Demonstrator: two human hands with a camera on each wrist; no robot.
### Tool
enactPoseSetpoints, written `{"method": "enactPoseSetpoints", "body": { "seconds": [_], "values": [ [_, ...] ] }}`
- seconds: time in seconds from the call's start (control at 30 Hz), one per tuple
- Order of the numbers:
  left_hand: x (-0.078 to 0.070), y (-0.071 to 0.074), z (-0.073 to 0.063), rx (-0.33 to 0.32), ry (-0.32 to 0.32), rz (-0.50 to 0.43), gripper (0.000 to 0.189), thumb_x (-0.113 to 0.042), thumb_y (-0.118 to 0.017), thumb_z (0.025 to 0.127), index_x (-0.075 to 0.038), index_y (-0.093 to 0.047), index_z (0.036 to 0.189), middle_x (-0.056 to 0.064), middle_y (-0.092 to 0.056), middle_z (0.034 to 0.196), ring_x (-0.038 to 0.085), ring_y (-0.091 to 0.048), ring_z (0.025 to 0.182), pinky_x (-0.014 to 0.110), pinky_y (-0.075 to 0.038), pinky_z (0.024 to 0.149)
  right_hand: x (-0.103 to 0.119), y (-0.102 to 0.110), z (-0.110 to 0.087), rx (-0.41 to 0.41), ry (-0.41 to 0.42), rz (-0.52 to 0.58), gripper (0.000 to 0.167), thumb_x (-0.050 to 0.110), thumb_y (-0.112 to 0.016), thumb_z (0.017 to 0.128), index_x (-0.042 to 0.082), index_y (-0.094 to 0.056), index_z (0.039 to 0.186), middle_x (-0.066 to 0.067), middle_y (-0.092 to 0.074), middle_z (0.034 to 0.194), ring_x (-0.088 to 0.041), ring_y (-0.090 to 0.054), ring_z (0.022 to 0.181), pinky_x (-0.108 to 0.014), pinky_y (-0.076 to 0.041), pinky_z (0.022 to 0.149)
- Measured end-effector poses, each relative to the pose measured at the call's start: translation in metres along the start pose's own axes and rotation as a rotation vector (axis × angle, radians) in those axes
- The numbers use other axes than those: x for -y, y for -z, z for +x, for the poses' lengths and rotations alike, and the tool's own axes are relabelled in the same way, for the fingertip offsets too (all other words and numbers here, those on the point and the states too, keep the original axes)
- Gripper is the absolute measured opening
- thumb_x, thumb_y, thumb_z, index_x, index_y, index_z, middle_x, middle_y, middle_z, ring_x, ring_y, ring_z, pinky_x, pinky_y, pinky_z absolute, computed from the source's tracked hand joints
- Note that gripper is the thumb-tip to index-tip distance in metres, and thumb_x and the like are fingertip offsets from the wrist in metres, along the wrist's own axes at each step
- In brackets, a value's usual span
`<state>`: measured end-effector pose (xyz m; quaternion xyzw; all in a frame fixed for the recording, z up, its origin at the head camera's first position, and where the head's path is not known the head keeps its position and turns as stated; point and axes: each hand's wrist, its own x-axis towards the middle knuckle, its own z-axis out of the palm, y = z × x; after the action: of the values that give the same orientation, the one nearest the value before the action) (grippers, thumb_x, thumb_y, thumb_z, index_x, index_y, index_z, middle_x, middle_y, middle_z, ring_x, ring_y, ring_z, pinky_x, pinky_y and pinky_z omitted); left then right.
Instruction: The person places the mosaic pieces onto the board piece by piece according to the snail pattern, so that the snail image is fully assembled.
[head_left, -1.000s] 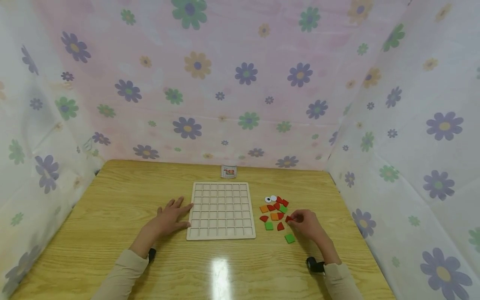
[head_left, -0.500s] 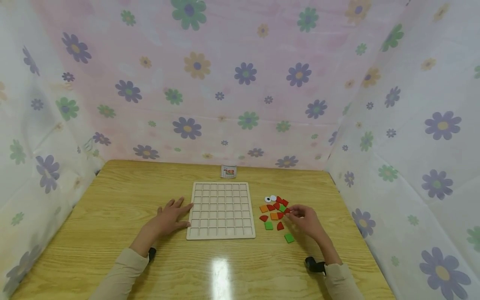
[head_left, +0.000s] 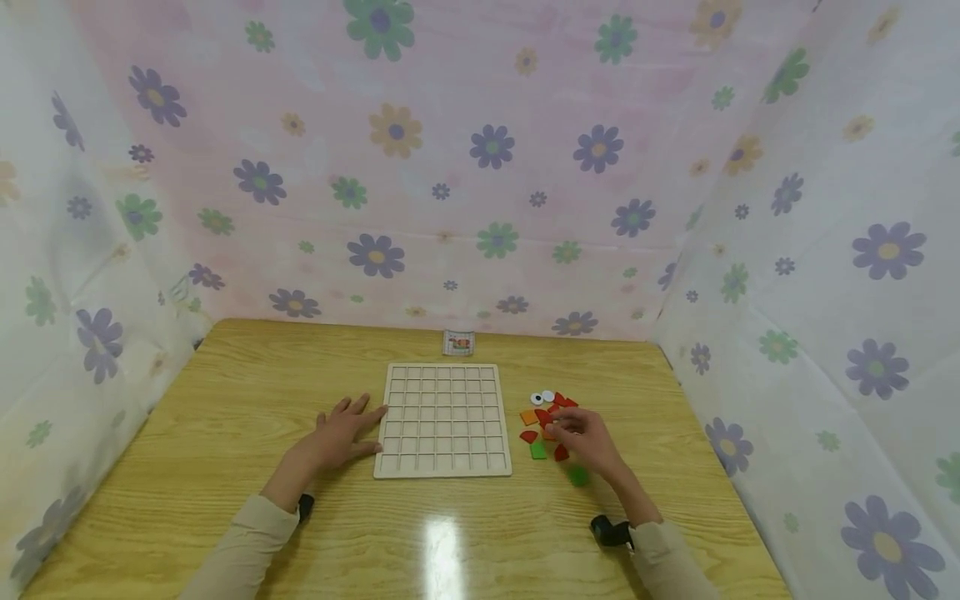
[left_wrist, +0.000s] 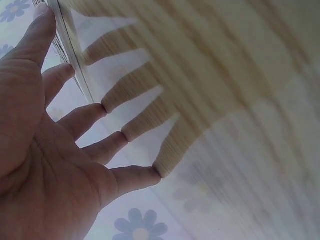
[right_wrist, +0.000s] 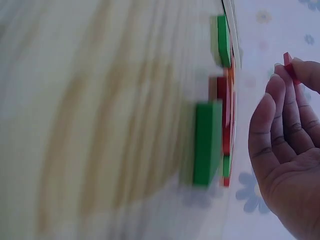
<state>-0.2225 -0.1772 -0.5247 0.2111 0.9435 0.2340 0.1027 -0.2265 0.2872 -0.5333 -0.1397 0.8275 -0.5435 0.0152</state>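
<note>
My left hand (head_left: 339, 437) lies beside a pale wooden grid board (head_left: 442, 421), fingers spread, with thumb and index finger touching its left edge. In the left wrist view the fingertips rest on the tabletop and the fingers are straight. My right hand (head_left: 592, 442) pinches a small red tile (right_wrist: 290, 67) between thumb and fingertips. It is raised above a group of loose tiles right of the board. Among them are an orange square (head_left: 529, 417), a green square (head_left: 538, 451), red rounded pieces (head_left: 528, 436) and white eye discs (head_left: 537, 398). The hand hides part of the group.
A small picture card (head_left: 458, 343) lies behind the board, near the back of the wooden table (head_left: 315, 533). Flowered cloth (head_left: 450, 167) stands behind the table and along both sides. A single green tile (head_left: 578, 476) lies nearest the front, under the right wrist.
Holding the red tile, my right hand has moved left and slightly away, over the tile group. The left hand and board stay in place.
</note>
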Motion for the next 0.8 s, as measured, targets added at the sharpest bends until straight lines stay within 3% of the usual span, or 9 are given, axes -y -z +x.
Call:
{"method": "enactPoseSetpoints", "body": {
  "seconds": [0.2,0.57,0.8],
  "values": [
    [0.0,0.0,0.0,0.005,-0.004,0.01,0.067,-0.038,-0.066,0.099,-0.009,-0.043,0.155,0.033,-0.025,0.161,0.063,-0.02,0.144,0.087,-0.017,0.1,0.004,-0.013,0.008,0.06,0.028,0.045,0.022,0.011,-0.069,0.098,-0.005,-0.069,0.113,-0.026,-0.073,0.1,-0.029,-0.073,0.085,-0.032,-0.06,0.075],
    [-0.001,-0.003,-0.001,0.0,0.005,-0.01,0.068,-0.039,-0.066,0.098,-0.01,-0.043,0.156,0.033,-0.024,0.162,0.063,-0.019,0.145,0.088,-0.015,0.1,0.014,-0.034,0.017,0.064,-0.028,0.023,0.026,0.016,-0.07,0.098,-0.003,-0.07,0.115,-0.018,-0.075,0.104,-0.023,-0.073,0.093,-0.028,-0.058,0.077],
    [-0.001,0.001,-0.001,-0.006,-0.003,-0.034,0.069,-0.038,-0.067,0.098,-0.008,-0.043,0.155,0.035,-0.023,0.161,0.065,-0.017,0.144,0.088,-0.013,0.1,0.022,-0.044,0.029,0.077,-0.071,0.049,0.027,0.016,-0.067,0.1,-0.004,-0.069,0.118,-0.022,-0.074,0.105,-0.031,-0.071,0.09,-0.03,-0.058,0.073]
  ]
}}
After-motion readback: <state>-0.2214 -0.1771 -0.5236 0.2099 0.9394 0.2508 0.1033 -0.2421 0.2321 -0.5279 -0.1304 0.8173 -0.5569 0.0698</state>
